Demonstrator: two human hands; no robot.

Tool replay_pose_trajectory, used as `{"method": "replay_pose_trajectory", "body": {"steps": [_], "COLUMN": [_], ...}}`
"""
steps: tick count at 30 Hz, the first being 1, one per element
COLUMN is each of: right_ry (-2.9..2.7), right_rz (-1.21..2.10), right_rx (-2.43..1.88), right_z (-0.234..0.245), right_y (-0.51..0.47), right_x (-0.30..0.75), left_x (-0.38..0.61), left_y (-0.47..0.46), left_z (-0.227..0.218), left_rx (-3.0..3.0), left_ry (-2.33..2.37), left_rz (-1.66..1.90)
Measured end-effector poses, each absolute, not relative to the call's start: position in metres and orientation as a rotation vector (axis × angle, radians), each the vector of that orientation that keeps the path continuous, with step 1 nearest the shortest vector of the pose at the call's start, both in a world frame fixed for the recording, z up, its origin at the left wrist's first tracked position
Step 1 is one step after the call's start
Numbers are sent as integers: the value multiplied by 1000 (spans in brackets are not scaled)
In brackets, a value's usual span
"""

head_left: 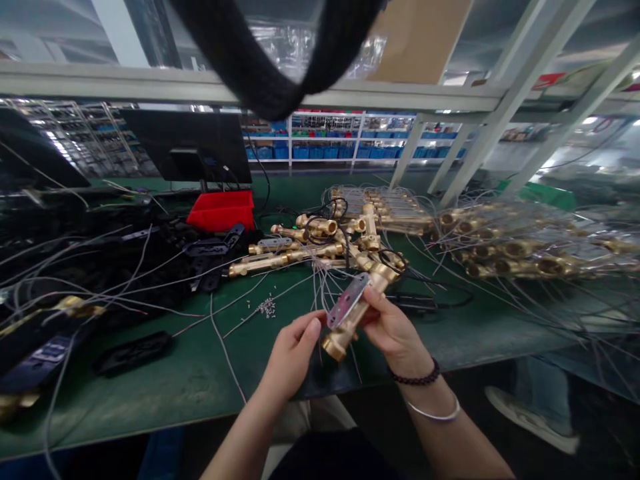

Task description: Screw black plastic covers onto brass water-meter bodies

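My right hand (393, 328) is closed round a brass pipe fitting (350, 319) held above the near edge of the green bench (165, 380). A flat metal plate (349, 299) lies on top of the fitting. My left hand (295, 347) pinches the lower end of that plate with thumb and fingers. Thin wires trail from the fitting back toward a heap of similar brass fittings (320, 250) in the middle of the bench. A small cluster of screws (267, 307) lies on the mat just left of my hands.
More wired brass fittings (505, 250) are piled at the right. Black plastic parts (135, 351) and loose wires cover the left side. A red bin (223, 210) and a dark monitor (187, 147) stand behind. Someone's shoe (530, 417) shows below the bench at right.
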State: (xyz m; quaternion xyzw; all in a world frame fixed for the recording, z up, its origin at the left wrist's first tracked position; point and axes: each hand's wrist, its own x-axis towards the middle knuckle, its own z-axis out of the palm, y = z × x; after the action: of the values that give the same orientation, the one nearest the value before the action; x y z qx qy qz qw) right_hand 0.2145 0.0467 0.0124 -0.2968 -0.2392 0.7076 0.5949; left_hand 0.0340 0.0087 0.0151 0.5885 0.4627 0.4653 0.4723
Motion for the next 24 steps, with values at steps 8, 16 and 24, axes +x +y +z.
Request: {"method": "replay_pose_trajectory", "body": {"steps": [8,16,24], "right_ry": [-330,-100,-186], "right_rz": [1937,2192,2399], "right_rx": [-758,-721,-524], "right_z": [-7,-5,-3], "right_y": [-2,-28,-19], "right_x": [190,194,200], "left_x": [33,60,66], "left_y": [-3,8,28], "left_z": [7,-5,19], "left_rx": [956,538,873], "left_ry": [845,629,649], "left_rz": [1038,932,898]}}
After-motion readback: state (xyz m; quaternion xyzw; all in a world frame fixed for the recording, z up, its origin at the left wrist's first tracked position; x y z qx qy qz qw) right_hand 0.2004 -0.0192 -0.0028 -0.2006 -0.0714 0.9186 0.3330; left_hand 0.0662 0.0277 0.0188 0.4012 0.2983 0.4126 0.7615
